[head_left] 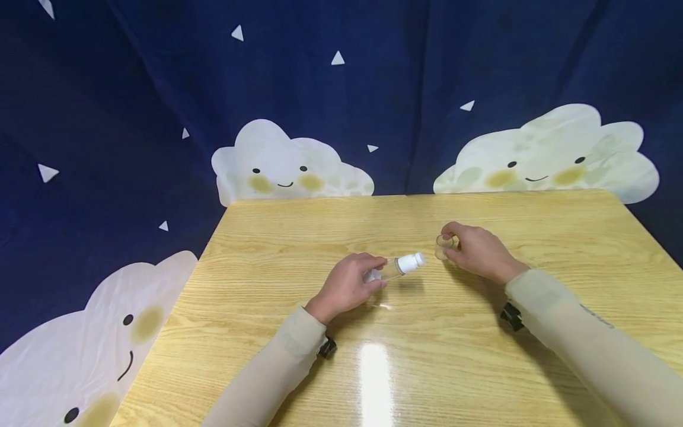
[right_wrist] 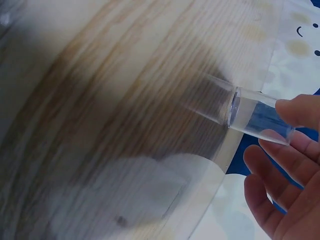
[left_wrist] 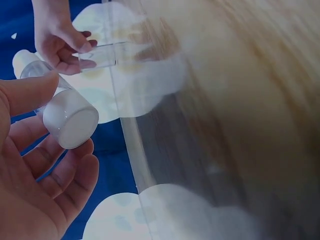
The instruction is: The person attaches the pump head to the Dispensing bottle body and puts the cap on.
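Observation:
My left hand [head_left: 348, 284] grips a small clear bottle [head_left: 392, 270] between thumb and fingers. The bottle lies tilted in the air over the table, its white pump top [head_left: 411, 263] pointing right. In the left wrist view its white round base [left_wrist: 75, 120] faces the camera. To the right, my right hand [head_left: 480, 252] pinches a clear cylindrical cap [head_left: 440, 249] between thumb and fingers. The right wrist view shows this see-through cap [right_wrist: 257, 116] with one end at the tabletop, where its reflection meets it. Bottle and cap are a short distance apart.
A glossy wood-grain table [head_left: 256, 237] lies beneath both hands, with a bright light reflection near its front. Behind and to the left hangs a dark blue curtain [head_left: 320, 89] printed with smiling clouds and white triangles.

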